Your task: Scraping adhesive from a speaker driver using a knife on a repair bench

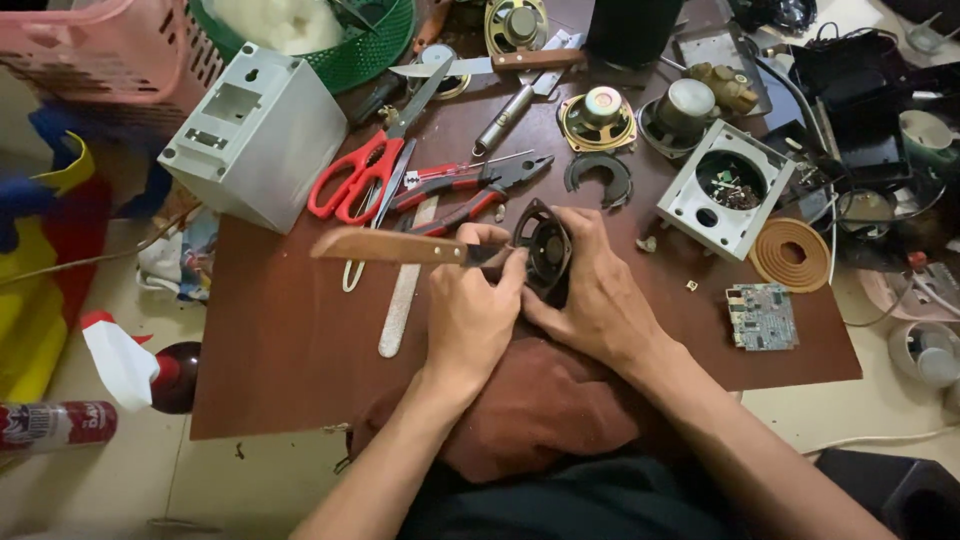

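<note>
My left hand (pixel 470 310) grips a knife with a brown wooden handle (pixel 385 246) that points left; its blade end meets the small black speaker (pixel 548 248). My right hand (pixel 598 295) holds that speaker from the right, tilted up on edge over a brown cloth (pixel 540 410) at the near edge of the brown table (pixel 290 340). The blade is mostly hidden between my fingers and the speaker.
Red scissors (pixel 358 178), red-handled pliers (pixel 470 185), a metal file (pixel 405 290) and a second knife (pixel 490 63) lie behind my hands. A grey plastic box (pixel 255 135) stands at left. A white speaker housing (pixel 725 190), loose speaker cones (pixel 597 118) and a circuit board (pixel 762 316) lie at right.
</note>
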